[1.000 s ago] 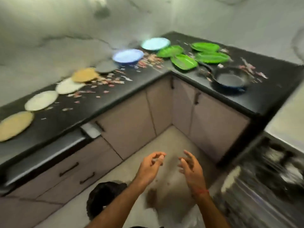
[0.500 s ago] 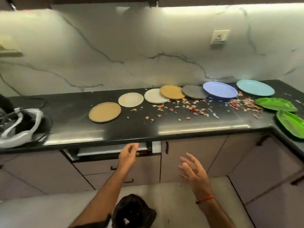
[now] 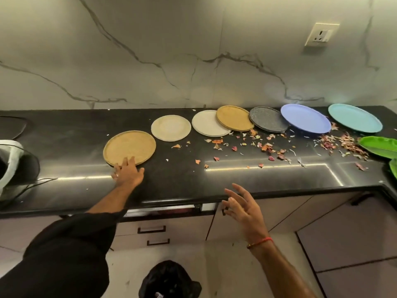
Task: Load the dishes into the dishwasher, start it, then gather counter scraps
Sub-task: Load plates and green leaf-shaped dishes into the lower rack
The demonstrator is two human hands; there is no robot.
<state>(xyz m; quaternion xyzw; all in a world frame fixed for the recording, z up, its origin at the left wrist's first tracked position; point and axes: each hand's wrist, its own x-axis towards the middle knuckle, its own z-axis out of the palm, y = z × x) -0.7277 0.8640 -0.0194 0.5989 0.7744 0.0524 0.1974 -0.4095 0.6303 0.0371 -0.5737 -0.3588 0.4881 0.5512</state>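
While right hand [image 3: 240,206] hovers open and empty off the counter [image 3: 75,134], left hand [image 3: 128,172], fingers spread, touches nearest tan plate's [image 3: 129,147] near rim.

The person is wearing a black sleeve [image 3: 71,250] on the left arm, loose and wide, its cuff ending partway along the forearm and leaving the wrist and the left hand [image 3: 128,174] bare. The right arm is showing no sleeve at all; a thin red thread bracelet [image 3: 260,242] is circling the wrist below the right hand [image 3: 242,208] (a small gold-coloured bead is sitting at one end of it).
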